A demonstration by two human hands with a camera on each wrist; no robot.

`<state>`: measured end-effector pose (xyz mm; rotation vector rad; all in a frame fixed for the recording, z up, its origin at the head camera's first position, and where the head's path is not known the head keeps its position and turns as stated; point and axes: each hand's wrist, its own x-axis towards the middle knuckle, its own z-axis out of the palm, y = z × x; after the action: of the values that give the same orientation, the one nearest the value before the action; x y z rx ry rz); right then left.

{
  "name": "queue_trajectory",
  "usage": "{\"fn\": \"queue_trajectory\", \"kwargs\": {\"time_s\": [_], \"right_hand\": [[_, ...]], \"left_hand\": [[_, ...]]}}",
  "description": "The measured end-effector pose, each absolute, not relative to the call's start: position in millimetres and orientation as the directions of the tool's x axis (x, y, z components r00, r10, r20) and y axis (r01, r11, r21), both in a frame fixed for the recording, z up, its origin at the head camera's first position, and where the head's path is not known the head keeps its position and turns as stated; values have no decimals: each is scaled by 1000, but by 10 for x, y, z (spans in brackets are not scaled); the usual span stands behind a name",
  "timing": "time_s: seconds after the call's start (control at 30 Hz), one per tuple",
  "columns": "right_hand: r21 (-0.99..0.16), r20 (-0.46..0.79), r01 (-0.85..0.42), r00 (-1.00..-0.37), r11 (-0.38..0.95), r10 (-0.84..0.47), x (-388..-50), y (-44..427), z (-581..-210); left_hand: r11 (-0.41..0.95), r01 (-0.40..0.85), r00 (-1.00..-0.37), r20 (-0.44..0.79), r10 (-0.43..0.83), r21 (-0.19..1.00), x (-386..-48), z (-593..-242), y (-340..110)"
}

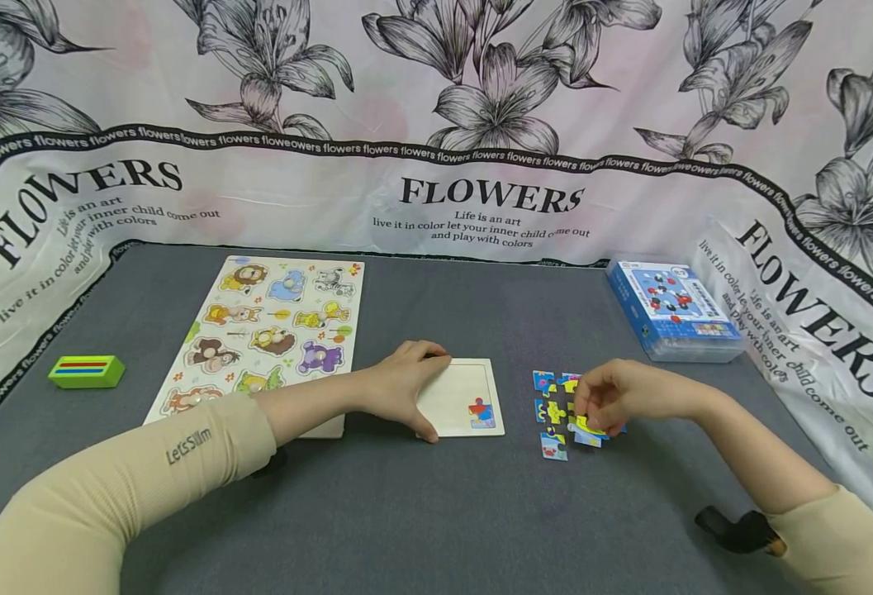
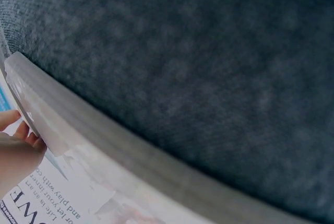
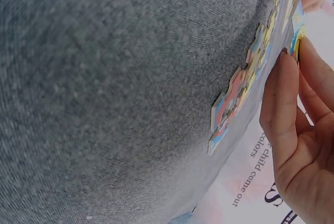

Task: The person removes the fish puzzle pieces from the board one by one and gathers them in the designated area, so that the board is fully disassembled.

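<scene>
A pale square puzzle tray [image 1: 458,388] lies mid-table, with a red and blue jigsaw piece [image 1: 483,414] in its lower right corner. My left hand [image 1: 399,388] holds the tray at its left side, thumb at the near edge and fingers at the far edge. To the right, several loose jigsaw pieces [image 1: 552,413] lie close together. Over them, my right hand [image 1: 622,398] pinches a yellow and blue jigsaw piece [image 3: 296,44] between thumb and fingers, clearest in the right wrist view. That hand hides part of the group.
A wooden animal board [image 1: 258,330] lies left of the tray, partly under my left forearm. Farther left sits a green block [image 1: 87,372] with coloured stripes. A blue and white box [image 1: 674,310] stands at the back right, by the flower-print cloth [image 1: 481,207].
</scene>
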<state>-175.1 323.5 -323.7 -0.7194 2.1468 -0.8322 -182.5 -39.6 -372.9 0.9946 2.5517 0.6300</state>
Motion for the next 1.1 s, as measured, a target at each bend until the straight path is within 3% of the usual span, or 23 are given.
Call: {"fn": "queue_trajectory", "kwargs": {"time_s": [0.33, 1.1], "right_hand": [[-708, -469, -210, -574, 674, -671, -1717, 3220, -3264], [-659, -467, -239, -612, 713, -638, -1711, 3196, -3252]], "left_hand": [[656, 559, -698, -139, 703, 507, -1826, -3728, -389], [659, 557, -702, -137, 699, 505, -1824, -3732, -389]]}}
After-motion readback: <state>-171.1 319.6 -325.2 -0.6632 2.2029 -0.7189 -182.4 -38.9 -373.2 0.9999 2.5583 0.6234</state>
